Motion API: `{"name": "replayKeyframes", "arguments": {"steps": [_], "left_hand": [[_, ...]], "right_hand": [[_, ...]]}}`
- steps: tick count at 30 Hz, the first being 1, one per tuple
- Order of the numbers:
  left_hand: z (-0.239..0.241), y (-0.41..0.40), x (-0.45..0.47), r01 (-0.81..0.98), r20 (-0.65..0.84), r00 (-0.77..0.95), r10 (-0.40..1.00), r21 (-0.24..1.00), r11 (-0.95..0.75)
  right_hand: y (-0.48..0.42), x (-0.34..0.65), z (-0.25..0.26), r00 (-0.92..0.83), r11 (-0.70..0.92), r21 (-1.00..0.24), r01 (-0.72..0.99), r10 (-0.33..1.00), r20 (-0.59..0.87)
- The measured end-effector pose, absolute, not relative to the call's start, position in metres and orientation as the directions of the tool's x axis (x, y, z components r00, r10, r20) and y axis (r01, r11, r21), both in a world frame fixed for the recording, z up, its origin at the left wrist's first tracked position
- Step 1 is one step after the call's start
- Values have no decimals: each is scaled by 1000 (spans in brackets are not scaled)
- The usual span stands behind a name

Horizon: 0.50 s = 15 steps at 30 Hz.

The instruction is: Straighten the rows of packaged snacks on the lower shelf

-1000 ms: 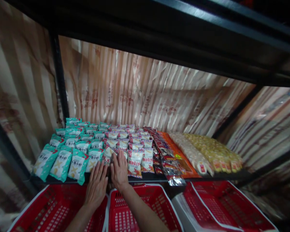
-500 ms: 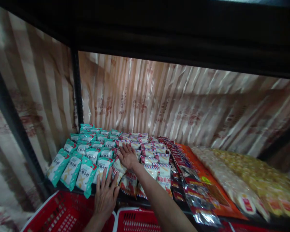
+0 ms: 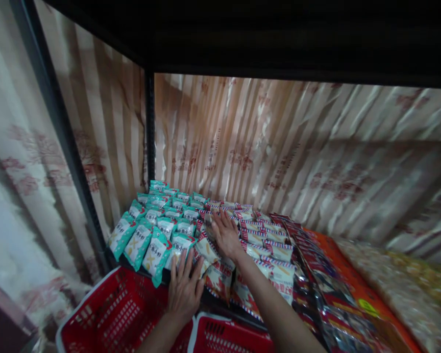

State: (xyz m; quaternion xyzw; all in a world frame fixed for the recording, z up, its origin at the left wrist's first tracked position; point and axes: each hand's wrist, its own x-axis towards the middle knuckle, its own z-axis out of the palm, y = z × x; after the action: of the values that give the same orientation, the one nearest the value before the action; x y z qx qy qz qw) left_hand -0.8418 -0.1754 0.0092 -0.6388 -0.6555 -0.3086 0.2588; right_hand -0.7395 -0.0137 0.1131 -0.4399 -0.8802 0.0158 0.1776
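Note:
My left hand (image 3: pixel 184 288) lies flat, fingers spread, at the front edge of a dark shelf, its fingertips on the front packets where teal snack packets (image 3: pixel 147 242) meet red-white-blue striped packets (image 3: pixel 259 240). My right hand (image 3: pixel 226 234) reaches further in and rests palm down, fingers apart, on the striped packets in the middle rows. Neither hand grips a packet. The striped packets near my right forearm sit tilted and uneven.
Red plastic baskets (image 3: pixel 110 318) stand below the shelf front. Right of the striped packets lie dark red packets (image 3: pixel 316 274), an orange pack (image 3: pixel 363 294) and pale and yellow snacks (image 3: pixel 415 289). A striped curtain (image 3: pixel 279 152) backs the shelf; a black upright post (image 3: pixel 150 127) stands at the left.
My right hand has pushed deeper onto the striped packets, from the front row to the middle rows. My left hand stayed at the shelf front. The view shifted left and closer.

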Motion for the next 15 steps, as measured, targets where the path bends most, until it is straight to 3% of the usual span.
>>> {"name": "replayKeyframes", "arguments": {"steps": [3, 5, 11, 15], "left_hand": [[16, -181, -840, 992, 734, -56, 677, 117, -45], [20, -186, -838, 987, 724, -71, 686, 152, -59], [27, -214, -829, 946, 731, -56, 680, 258, -199], [22, -233, -824, 917, 793, 70, 606, 188, -352]], "right_hand": [[-39, -719, 109, -561, 710, -193, 678, 668, 488], [-63, -705, 102, -550, 736, -217, 641, 637, 540], [-147, -669, 74, -490, 671, -396, 627, 734, 470], [-182, -657, 66, -509, 694, -416, 588, 717, 476]]}}
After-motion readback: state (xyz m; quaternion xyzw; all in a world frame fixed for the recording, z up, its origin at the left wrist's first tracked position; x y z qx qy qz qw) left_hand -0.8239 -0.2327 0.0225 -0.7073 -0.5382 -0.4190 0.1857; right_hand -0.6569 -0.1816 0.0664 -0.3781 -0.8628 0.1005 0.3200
